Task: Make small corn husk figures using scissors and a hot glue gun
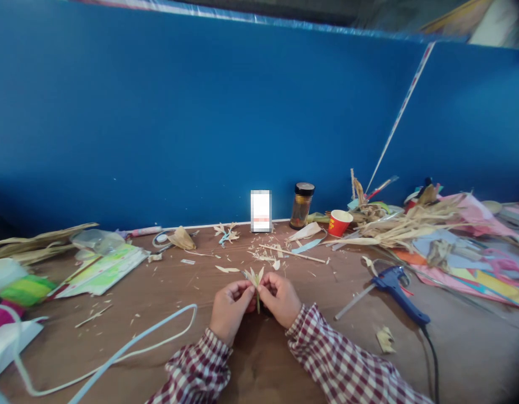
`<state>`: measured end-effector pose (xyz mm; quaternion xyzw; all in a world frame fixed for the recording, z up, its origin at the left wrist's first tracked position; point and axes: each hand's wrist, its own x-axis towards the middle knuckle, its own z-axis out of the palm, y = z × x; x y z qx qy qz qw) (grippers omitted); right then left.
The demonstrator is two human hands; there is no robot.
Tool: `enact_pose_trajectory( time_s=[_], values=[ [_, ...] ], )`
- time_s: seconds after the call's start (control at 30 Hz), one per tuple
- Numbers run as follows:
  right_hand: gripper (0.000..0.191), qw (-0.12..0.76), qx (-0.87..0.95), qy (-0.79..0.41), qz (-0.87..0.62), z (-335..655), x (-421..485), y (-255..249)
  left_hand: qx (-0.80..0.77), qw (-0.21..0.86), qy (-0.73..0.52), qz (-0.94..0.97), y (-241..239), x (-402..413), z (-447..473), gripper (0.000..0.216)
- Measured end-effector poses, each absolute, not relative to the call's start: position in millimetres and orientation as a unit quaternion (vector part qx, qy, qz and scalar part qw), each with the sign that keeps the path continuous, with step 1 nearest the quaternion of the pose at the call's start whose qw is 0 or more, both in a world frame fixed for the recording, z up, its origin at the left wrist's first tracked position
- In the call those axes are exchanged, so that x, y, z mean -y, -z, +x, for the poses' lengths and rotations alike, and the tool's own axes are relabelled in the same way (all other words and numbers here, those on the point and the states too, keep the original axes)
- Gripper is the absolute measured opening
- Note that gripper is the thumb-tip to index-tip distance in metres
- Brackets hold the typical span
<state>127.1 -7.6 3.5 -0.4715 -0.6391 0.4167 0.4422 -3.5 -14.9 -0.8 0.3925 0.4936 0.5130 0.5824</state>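
Between my two hands a small flower made of pale husk strips [255, 276] stands upright, its pointed petals fanned out at the top and a greenish stem below. My left hand [230, 307] pinches its base from the left, thumb and fingers closed. From the right, my right hand [280, 297] pinches the same base with its thumb and curled fingers. The fingertips hide part of the flower's middle. Just beyond the hands lie a loose pale husk piece [227, 269] and scattered husk scraps [265, 255] on the brown table [158, 314].
At right lies a blue glue gun [400, 292] with its cord. Behind stand a black-lidded jar [302, 206] and a red paper cup [340, 223]. Dried husks [394, 227] and coloured paper are heaped right. A white cable [128, 350] loops at left. A blue partition [200, 112] closes the back.
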Motion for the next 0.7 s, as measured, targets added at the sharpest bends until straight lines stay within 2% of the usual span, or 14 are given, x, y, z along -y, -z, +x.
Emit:
enact_pose_trajectory(
  time_s=[0.53,0.7],
  values=[
    [0.018,0.436,0.615,-0.463,-0.466,126.9,9.7,-7.8,-0.506,0.539,-0.512,0.437,0.1,15.4,-4.1,0.026],
    [0.019,0.438,0.63,-0.438,-0.469,128.2,9.5,-7.2,-0.501,0.532,-0.514,0.449,-0.1,15.8,-3.9,0.024]
  ],
)
